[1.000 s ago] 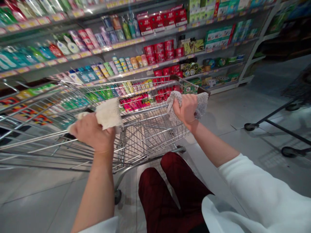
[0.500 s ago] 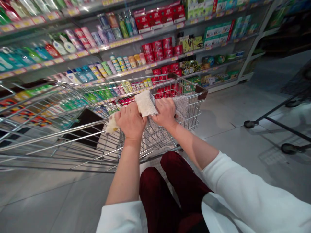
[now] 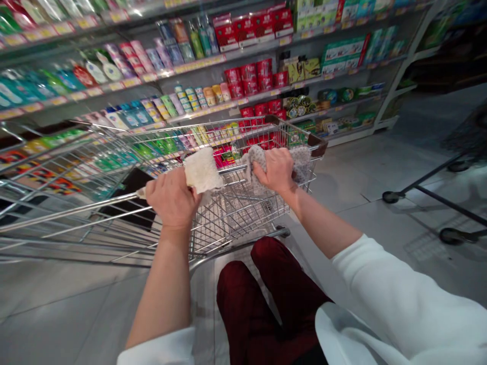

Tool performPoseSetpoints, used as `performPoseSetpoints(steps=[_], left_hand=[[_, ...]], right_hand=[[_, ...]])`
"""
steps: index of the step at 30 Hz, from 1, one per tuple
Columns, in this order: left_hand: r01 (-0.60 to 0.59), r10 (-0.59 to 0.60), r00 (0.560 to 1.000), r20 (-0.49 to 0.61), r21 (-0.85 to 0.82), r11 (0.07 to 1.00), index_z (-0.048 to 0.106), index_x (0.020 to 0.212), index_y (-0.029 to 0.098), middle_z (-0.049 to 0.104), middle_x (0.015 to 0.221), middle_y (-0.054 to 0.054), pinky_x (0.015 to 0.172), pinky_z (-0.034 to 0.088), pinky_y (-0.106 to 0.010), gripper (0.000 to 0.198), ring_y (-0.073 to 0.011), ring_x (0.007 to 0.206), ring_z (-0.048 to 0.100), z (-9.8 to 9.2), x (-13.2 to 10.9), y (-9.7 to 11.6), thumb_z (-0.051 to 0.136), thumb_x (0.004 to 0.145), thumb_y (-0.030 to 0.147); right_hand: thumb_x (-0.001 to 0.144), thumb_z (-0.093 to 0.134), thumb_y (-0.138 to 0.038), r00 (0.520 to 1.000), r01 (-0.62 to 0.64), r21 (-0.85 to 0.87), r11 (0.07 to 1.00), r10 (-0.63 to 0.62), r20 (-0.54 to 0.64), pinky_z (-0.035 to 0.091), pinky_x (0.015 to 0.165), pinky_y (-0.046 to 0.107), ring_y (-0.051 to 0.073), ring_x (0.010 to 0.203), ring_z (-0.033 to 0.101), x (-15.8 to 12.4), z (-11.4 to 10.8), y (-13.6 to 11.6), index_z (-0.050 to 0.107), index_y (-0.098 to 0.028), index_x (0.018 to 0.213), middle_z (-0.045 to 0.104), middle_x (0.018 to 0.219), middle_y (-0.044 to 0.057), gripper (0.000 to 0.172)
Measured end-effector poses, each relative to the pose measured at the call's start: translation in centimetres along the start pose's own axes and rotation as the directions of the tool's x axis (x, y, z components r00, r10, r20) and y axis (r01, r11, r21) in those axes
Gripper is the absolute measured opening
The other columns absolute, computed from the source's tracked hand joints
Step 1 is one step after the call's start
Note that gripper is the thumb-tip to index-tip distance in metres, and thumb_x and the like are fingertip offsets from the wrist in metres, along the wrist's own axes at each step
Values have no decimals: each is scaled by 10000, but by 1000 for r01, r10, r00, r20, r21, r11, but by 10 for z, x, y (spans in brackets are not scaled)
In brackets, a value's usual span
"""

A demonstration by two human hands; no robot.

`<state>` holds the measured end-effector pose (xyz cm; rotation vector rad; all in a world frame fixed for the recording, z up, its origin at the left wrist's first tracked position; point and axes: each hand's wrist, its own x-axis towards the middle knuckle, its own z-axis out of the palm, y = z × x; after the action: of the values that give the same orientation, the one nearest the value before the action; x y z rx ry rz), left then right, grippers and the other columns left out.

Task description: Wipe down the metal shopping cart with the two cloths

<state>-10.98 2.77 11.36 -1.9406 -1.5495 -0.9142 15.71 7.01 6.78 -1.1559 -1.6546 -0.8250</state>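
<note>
A cream cloth (image 3: 203, 170) is wrapped over the top rail of a wire shopping cart (image 3: 236, 215), and my left hand (image 3: 173, 196) is closed on it, fingers curled over the rail. Farther right along the same rail, my right hand (image 3: 277, 170) grips a grey, dotted cloth (image 3: 257, 159), part of which sticks out beyond the hand toward the cart's corner. Bare metal rail shows between the two hands. The undersides of both cloths are mostly hidden.
Shelves (image 3: 198, 66) with bottles, red tins and boxes run behind the cart. More wire cart frames stretch to the left, with a dark panel (image 3: 133, 197) among them. At the right stands a dark wheeled frame (image 3: 437, 195). My knees are below the cart.
My hands have moved apart along the rail, the left one leftward with the cream cloth and the right one rightward with the grey cloth. The rail between them has come into view.
</note>
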Motion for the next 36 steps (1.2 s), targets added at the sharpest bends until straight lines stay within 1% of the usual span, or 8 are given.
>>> performPoseSetpoints(steps=[8,11,15,20,24,31,33,36], left_hand=[[-47,56,997,-55,151,987,475,803,250,508,765,-77,725,256,-402,328,-282,813,500,-19,-9,-56,451,827,576],[-47,63,994,-85,178,983,433,766,256,465,725,-53,702,253,-394,357,-262,774,476,-20,-10,-64,472,797,610],[-27,44,994,-96,174,984,425,787,254,467,757,-51,733,270,-407,348,-272,817,485,-18,-10,-59,407,850,596],[128,-113,984,-138,110,986,444,812,266,540,813,-87,768,278,-451,286,-323,902,527,-15,-9,-40,393,882,538],[213,-201,967,-155,61,975,491,839,272,589,858,-119,800,287,-489,206,-356,951,538,-8,-5,-13,450,865,472],[142,-145,989,-31,-81,987,586,923,224,624,910,-132,849,307,-479,249,-347,975,536,22,9,82,443,873,422],[123,-127,991,-36,-99,987,590,955,214,640,934,-135,865,307,-477,254,-342,980,534,27,10,96,438,886,406],[61,-63,998,-22,-100,993,589,981,214,651,948,-135,867,308,-469,260,-340,979,532,27,9,96,458,892,421]], right_hand=[[946,370,-437,995,-86,-56,995,88,36,375,755,416,226,740,481,-21,-16,92,495,-230,736,518,712,74,320],[949,341,-455,992,-68,-112,991,79,97,391,771,444,239,748,489,-25,-24,117,494,-239,740,519,723,80,337],[956,298,-491,989,-82,-120,989,96,114,393,805,477,255,772,506,-28,-24,124,487,-245,738,512,734,86,378],[964,323,-442,967,-254,-102,962,255,-3,388,823,485,265,804,518,-26,-17,101,471,-243,735,528,748,91,339],[961,379,-392,948,-315,-82,946,309,-69,390,834,449,247,813,522,-18,-14,63,485,-224,730,553,744,86,305],[972,384,-516,971,-237,34,971,238,-1,344,836,409,234,831,487,3,-1,-34,530,-219,766,555,762,64,390],[973,349,-577,971,-239,47,970,240,-17,340,828,408,235,820,475,4,4,-46,520,-226,753,550,745,61,448],[965,317,-625,982,-187,63,980,187,4,333,812,407,236,811,466,3,7,-42,515,-228,745,544,734,60,495]])
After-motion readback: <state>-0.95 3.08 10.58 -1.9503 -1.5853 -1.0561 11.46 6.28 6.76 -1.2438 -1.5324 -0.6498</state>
